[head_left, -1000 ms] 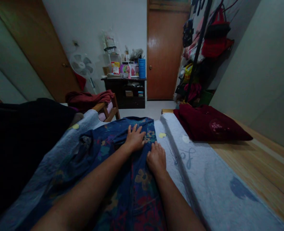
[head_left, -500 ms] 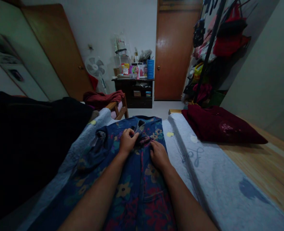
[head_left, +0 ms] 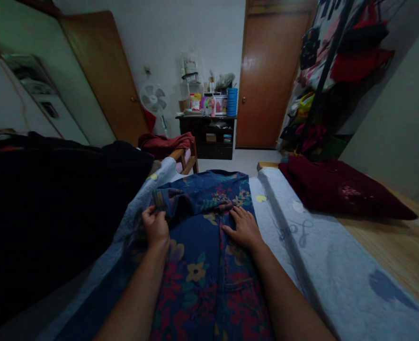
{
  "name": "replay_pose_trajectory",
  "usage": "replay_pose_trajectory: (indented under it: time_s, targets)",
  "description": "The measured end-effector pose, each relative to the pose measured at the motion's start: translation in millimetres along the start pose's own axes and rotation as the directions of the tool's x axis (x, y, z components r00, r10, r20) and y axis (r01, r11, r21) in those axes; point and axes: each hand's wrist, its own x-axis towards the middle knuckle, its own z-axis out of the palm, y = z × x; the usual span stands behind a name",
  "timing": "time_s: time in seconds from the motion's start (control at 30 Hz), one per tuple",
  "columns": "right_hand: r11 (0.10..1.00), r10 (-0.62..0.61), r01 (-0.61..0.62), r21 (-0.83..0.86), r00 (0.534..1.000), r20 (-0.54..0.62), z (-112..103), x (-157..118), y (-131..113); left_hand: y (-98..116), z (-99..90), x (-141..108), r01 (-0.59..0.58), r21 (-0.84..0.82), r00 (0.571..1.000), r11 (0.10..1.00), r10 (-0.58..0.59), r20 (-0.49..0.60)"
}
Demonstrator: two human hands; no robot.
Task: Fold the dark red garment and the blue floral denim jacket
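Note:
A dark blue floral jacket (head_left: 195,246) lies spread on the bed, its collar end pointing away from me. One sleeve (head_left: 184,201) is folded across its upper part. At the left edge of the jacket, my left hand (head_left: 156,226) is closed in a pinch on the sleeve near its cuff (head_left: 160,198). My right hand (head_left: 245,227) rests palm down on the jacket's right side, its fingers apart, the fingertips against the folded cloth. Lower parts of the jacket are partly covered by my forearms.
A light patterned sheet (head_left: 323,265) covers the bed. Dark clothing (head_left: 63,208) is heaped on the left. A folded maroon garment (head_left: 337,187) lies at the right, over a wooden board (head_left: 383,237). Beyond stand a chair (head_left: 192,158) with red cloth, a fan (head_left: 155,98) and a cabinet (head_left: 212,142).
My left hand has moved left from the jacket's middle, and the sleeve now stretches out leftward. My right hand stays on the jacket, its fingers more spread. The view has turned slightly left.

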Motion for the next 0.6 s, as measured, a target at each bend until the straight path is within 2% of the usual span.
replay_pose_trajectory:
  time_s: [0.13, 0.23, 0.33, 0.47, 0.6]
  targets:
    - [1.0, -0.007, 0.007, -0.019, 1.0, 0.017, 3, 2, 4, -9, 1.1, -9, -0.031, 0.03, 0.994, 0.999, 0.028, 0.104]
    - [1.0, -0.01, 0.01, -0.021, 1.0, 0.002, 4, 3, 5, -8, 3.6, -15, -0.016, -0.009, 0.976, 1.0, 0.017, 0.217]
    - [0.999, -0.02, 0.019, -0.027, 1.0, -0.015, 4, 4, 5, -6, 1.9, -11, -0.011, 0.017, 0.962, 1.0, 0.006, 0.273]
    - [0.998, -0.024, 0.023, -0.054, 0.999, -0.022, 7, 4, 6, -4, -4.1, 0, -0.121, 0.052, 0.96, 0.991, 0.104, 0.258]
    - [0.997, -0.019, 0.017, -0.082, 0.999, -0.026, 8, 5, 3, 6, -10.7, 6, -0.233, 0.179, 0.971, 0.956, 0.218, 0.1]
